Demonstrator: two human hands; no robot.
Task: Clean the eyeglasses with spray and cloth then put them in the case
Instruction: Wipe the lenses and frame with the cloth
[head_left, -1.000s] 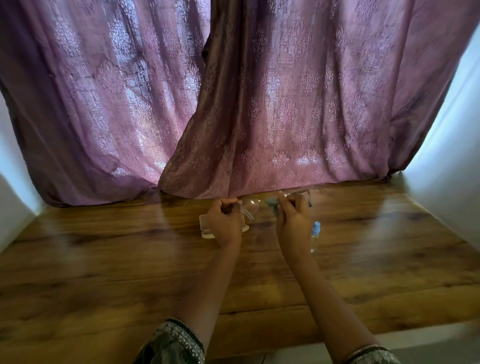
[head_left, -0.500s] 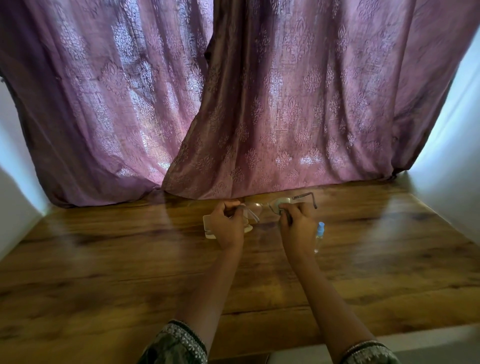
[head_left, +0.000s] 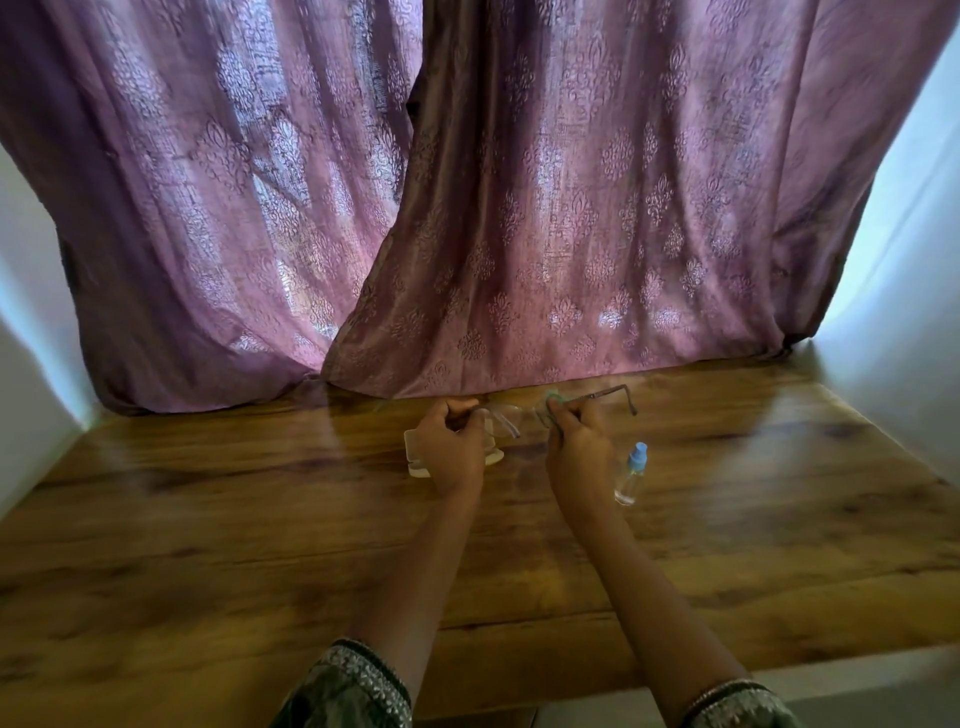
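At the far edge of the wooden counter (head_left: 260, 519), left grip (head_left: 452, 447) and right grip (head_left: 579, 447) each pinch the thin-framed, clear-lensed eyeglasses (head_left: 597, 396), lifted beside the pale case (head_left: 415, 452). Best: steady the frame, rub lenses lightly, never twist the temples.

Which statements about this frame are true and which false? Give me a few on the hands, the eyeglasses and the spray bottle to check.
1. The left hand and the right hand both hold the eyeglasses. True.
2. The spray bottle has a blue cap. True.
3. The right hand grips the spray bottle. False: the bottle lies untouched on the wooden table, to the right of that hand.
4. The eyeglasses are already stowed away. False: the hands hold them up above the table, and the case lies on the table, partly hidden by the left hand.
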